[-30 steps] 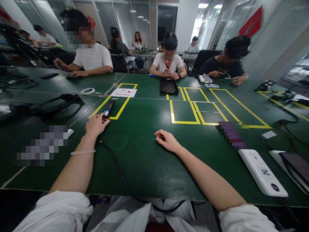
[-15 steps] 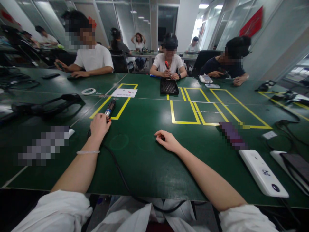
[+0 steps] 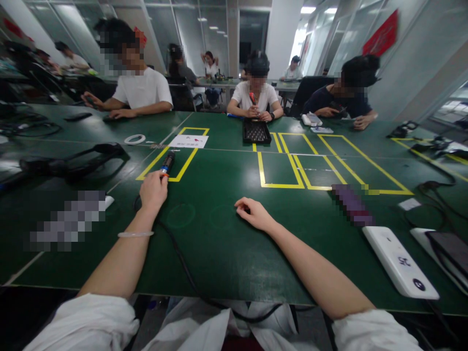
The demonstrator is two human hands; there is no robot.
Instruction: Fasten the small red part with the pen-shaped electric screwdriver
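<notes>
My left hand [image 3: 152, 194] is closed around the near end of a dark cylindrical tool [image 3: 167, 163] with a blue band and an orange ring. The tool points away from me inside a yellow taped outline [image 3: 186, 165]; the fingers' undersides are hidden. A black cable [image 3: 179, 253] runs from beside this wrist toward the table's front edge. My right hand [image 3: 254, 213] rests on the green table [image 3: 219, 258], fingers loosely curled in, with nothing visible in it. Beyond the tool lies a white paper sheet [image 3: 190, 141].
Across the table, a person works over a black tray [image 3: 257, 132]. More people sit at either side. To my right lie a white power bank [image 3: 400, 261] and a blurred purple object [image 3: 353, 204]. On the left are a black strap-like device [image 3: 73, 161] and a white ring [image 3: 134, 139].
My left hand has drawn slightly back toward me along the tool, so its orange ring shows more. The right hand stays where it was.
</notes>
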